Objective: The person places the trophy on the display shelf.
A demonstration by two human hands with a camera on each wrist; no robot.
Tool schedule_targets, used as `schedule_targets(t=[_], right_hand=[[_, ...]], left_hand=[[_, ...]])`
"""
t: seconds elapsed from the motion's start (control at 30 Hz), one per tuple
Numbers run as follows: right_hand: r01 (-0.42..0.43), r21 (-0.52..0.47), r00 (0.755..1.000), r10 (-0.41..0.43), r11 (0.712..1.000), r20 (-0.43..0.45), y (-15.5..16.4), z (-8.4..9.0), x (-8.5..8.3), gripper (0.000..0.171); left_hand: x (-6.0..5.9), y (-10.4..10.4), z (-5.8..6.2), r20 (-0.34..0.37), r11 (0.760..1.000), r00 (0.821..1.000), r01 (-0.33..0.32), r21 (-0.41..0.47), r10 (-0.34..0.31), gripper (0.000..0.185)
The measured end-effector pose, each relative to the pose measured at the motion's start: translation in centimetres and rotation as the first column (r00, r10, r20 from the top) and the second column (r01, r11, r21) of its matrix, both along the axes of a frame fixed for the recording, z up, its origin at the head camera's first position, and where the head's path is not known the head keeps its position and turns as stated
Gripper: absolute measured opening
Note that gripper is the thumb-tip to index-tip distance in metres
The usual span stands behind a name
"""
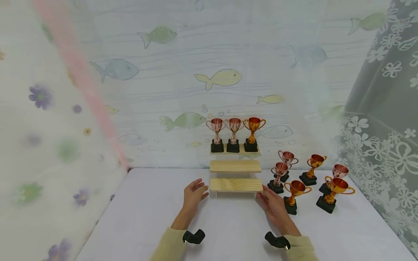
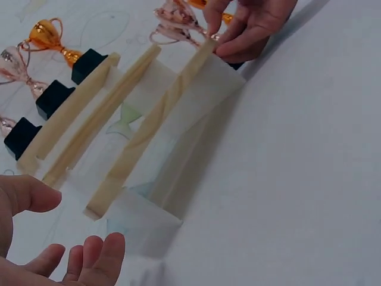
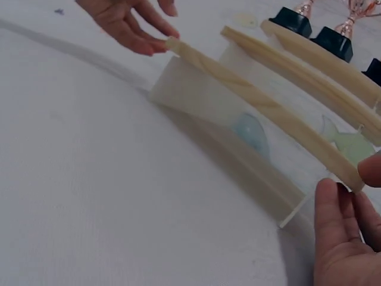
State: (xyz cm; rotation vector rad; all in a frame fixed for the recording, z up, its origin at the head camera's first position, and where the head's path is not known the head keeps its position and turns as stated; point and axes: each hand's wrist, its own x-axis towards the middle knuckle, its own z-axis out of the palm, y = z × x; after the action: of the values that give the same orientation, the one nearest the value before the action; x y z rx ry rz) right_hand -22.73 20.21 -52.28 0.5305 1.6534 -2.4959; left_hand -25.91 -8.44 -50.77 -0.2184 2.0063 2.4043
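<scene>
A three-tier display stand with pale wooden boards and translucent side supports stands on the white table. Two pink-copper trophy cups and one orange-gold trophy cup, all on black bases, line its top board. By the left end of the lowest board is my left hand, its thumb and fingers spread and holding nothing. My right hand pinches that board's right end, thumb above and fingers below, as the right wrist view shows. The middle board and lowest board are bare.
Several more trophies stand to the right, among them a gold cup close beside my right hand and another gold cup farther right. A fish-patterned curtain hangs behind the white table.
</scene>
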Motion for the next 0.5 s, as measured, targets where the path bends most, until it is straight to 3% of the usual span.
schedule_targets(t=[0.1,0.17,0.33,0.5], right_hand=[[-0.117,0.094,0.993,0.119,0.989,-0.019,0.7,0.5,0.7,0.059],[-0.2,0.2,0.978,0.206,0.959,-0.013,1.1,0.9,1.2,0.059],[-0.313,0.486,0.942,0.332,0.816,0.05,2.1,2.2,2.8,0.053],[-0.368,0.637,0.918,0.374,0.677,0.131,3.6,3.3,4.3,0.046]], left_hand=[[0.2,0.6,-0.7,0.015,0.998,0.999,0.043,0.038,-0.043,0.053],[0.3,0.9,-1.0,0.019,0.996,0.998,0.064,0.065,-0.065,0.052],[0.4,1.4,-1.5,0.037,0.99,0.996,0.08,0.118,-0.084,0.047],[0.4,1.8,-1.7,0.056,0.989,0.997,0.046,0.142,-0.054,0.044]])
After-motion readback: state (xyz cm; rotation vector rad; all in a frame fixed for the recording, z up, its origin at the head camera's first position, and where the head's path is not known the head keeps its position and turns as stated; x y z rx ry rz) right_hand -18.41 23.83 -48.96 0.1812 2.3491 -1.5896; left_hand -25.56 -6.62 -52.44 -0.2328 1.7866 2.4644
